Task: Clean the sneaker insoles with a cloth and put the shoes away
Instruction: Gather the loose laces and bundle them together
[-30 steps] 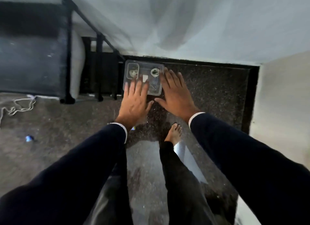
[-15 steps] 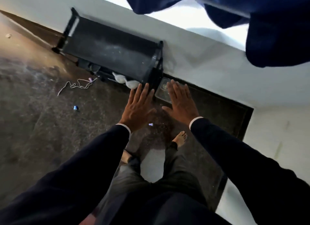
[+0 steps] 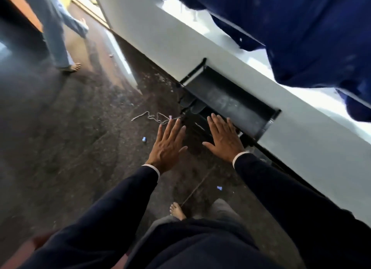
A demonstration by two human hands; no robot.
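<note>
A black shoe rack (image 3: 230,100) stands against the white wall, with dark shoes (image 3: 190,106) dimly visible on its lower shelf. My left hand (image 3: 166,146) hovers flat over the dark floor, fingers spread, holding nothing. My right hand (image 3: 222,138) is also flat and spread, just in front of the rack's lower edge, holding nothing. No cloth or insole is visible.
A loose white cord (image 3: 154,116) and small bits of litter (image 3: 144,139) lie on the speckled floor. Another person's legs (image 3: 60,34) stand at the far left. Blue fabric (image 3: 301,34) hangs overhead at top right. My bare foot (image 3: 176,210) is below.
The view has swung left along the wall, away from the clear plastic box both hands were resting on. The hands are now spread in the air near the shoe rack.
</note>
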